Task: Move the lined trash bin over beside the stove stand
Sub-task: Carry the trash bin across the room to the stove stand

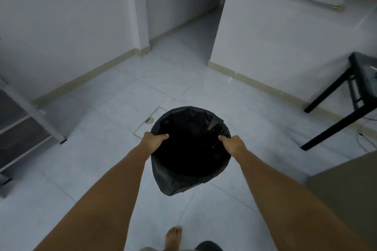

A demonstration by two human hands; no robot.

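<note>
— Near the bottom edge of the frame, a bare foot point(173, 237) stands on the tiled floor point(98, 169). Above it, both arms reach forward to the bin point(190, 155) at lower centre.

— How is it held?

— By the rim. The left hand point(154, 141) has its fingers point(163, 136) curled over the left edge, and the right hand point(232, 143) is closed on the right edge, each pinching the black bag point(173, 184) against the rim. I'd say it hangs off the floor, though I can't be sure.

— Heavy?

— Likely light, judging by the loose two-hand rim hold. The bag is soft, thin and slick, so it could slide off the rim. Clamping plastic and rim together is the safer hold.

— Anything inside?

— Too dark to tell. I see only black lining, nothing that stands out.

— And where should it go?

— A dark, angled-legged stand point(344, 100) sits at the right edge, by the wall, well apart from the bin. A grey shelf unit point(24, 128) stands at the left edge. Which one carries the stove I can't tell, since no stove shows clearly.
</note>
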